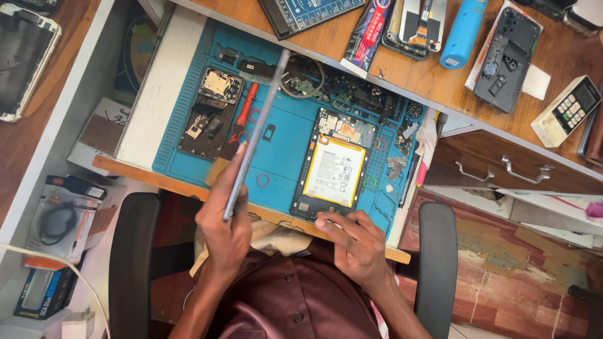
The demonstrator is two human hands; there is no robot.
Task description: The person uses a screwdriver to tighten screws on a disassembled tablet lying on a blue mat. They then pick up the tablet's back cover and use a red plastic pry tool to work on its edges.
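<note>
My left hand (227, 216) grips a thin grey panel (259, 129) by its near end, edge-on to the camera and raised over the blue work mat (286, 147). My right hand (355, 242) rests at the near bottom edge of an opened tablet (333, 164), fingertips touching its frame. The tablet lies face down on the mat with its yellow-bordered white battery and circuit board exposed. An opened dark phone body (210, 113) lies on the mat to the left, beside a red-handled tool (245, 110).
The mat sits in a pulled-out drawer tray with small parts and screws along its far edge. On the wooden desk above lie a blue cylinder (463, 31), a glue tube (370, 34), a dismantled phone (507, 59) and a white remote (567, 110). Drawers with metal handles (502, 169) stand at right.
</note>
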